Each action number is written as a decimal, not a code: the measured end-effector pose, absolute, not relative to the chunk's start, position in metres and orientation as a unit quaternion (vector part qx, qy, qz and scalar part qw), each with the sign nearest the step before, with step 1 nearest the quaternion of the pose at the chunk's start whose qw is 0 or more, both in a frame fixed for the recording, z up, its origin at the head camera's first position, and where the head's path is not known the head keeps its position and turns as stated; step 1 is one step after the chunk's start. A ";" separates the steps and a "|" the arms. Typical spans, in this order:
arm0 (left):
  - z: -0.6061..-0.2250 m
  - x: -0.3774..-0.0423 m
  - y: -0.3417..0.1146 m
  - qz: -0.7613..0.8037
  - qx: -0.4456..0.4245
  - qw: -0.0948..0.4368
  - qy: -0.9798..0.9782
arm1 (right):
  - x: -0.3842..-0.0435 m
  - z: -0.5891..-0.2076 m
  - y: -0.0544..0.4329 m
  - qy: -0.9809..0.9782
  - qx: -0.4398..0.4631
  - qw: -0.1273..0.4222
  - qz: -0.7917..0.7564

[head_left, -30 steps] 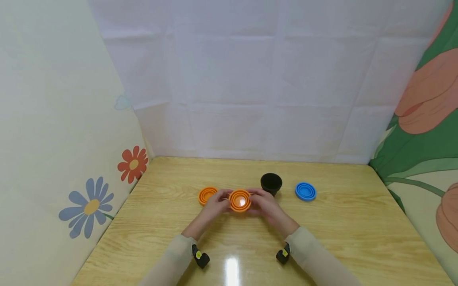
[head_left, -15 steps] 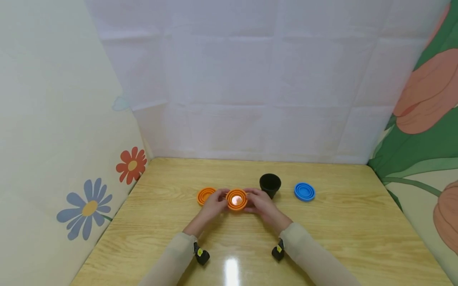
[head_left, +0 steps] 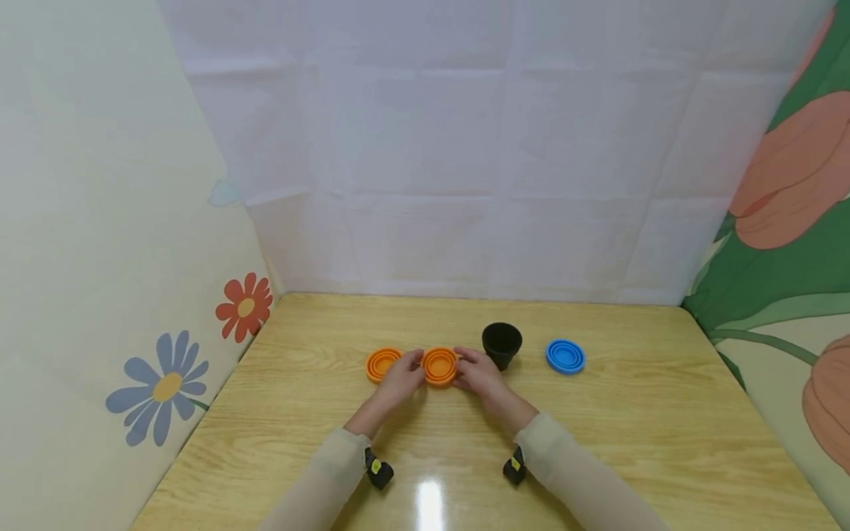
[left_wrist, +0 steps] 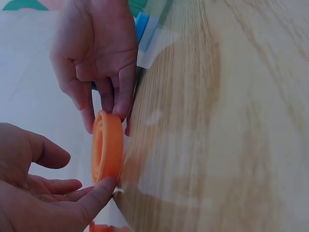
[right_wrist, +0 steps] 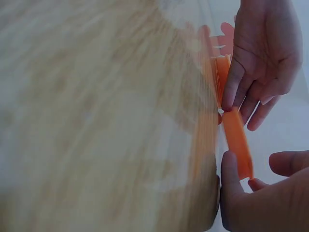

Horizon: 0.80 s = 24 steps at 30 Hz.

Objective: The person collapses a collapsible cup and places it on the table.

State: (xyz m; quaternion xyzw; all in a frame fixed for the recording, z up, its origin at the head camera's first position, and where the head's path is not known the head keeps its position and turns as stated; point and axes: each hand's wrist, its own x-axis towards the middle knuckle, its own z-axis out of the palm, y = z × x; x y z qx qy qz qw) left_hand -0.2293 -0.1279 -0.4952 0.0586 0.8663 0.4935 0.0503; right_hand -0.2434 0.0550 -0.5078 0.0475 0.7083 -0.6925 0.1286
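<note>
A round orange collapsible cup, folded flat into rings, lies between my two hands at the table's middle. Fingers of my left hand touch its left edge, with the thumb held apart in the left wrist view. On the opposite edge, my right hand rests its fingertips, thumb also away from the rim. In the right wrist view the cup tilts slightly, its near end raised off the tabletop over a finger. A second folded orange cup sits just beyond the left hand, partly covered by it.
Behind my right hand stands a black tapered cup, mouth up. Farther right lies a blue collapsible cup, folded flat. The wooden table ends at a white cloth backdrop, with flowered panels on both sides.
The orange cup between my hands was tilted toward me with a bright glint inside; it has been lowered and lies flatter. My fingers have loosened around it.
</note>
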 end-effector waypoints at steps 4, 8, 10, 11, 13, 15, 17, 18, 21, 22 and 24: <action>-0.495 -0.228 -0.126 0.515 0.051 0.066 0.853 | -0.242 -0.507 0.059 0.721 0.044 0.117 -0.682; -0.495 -0.228 -0.126 0.531 0.050 0.075 0.842 | -0.237 -0.507 0.068 0.726 0.026 0.117 -0.678; -0.494 -0.228 -0.126 0.533 0.055 0.075 0.841 | -0.233 -0.506 0.075 0.728 0.013 0.120 -0.675; -0.494 -0.228 -0.126 0.532 0.057 0.074 0.842 | -0.231 -0.505 0.079 0.732 0.004 0.121 -0.671; -0.493 -0.228 -0.126 0.528 0.060 0.071 0.844 | -0.226 -0.503 0.087 0.739 -0.019 0.122 -0.663; -0.490 -0.229 -0.126 0.518 0.065 0.063 0.851 | -0.220 -0.499 0.096 0.752 -0.044 0.119 -0.646; -0.487 -0.229 -0.126 0.509 0.068 0.056 0.856 | -0.215 -0.493 0.106 0.765 -0.071 0.119 -0.629; -0.485 -0.228 -0.126 0.504 0.073 0.052 0.859 | -0.213 -0.489 0.110 0.769 -0.084 0.120 -0.622; -0.479 -0.228 -0.124 0.483 0.102 0.039 0.869 | -0.209 -0.479 0.125 0.780 -0.118 0.120 -0.603; -0.476 -0.227 -0.122 0.477 0.114 0.034 0.871 | -0.208 -0.476 0.130 0.785 -0.124 0.114 -0.596; -0.472 -0.227 -0.119 0.466 0.140 0.026 0.873 | -0.207 -0.470 0.139 0.791 -0.146 0.095 -0.587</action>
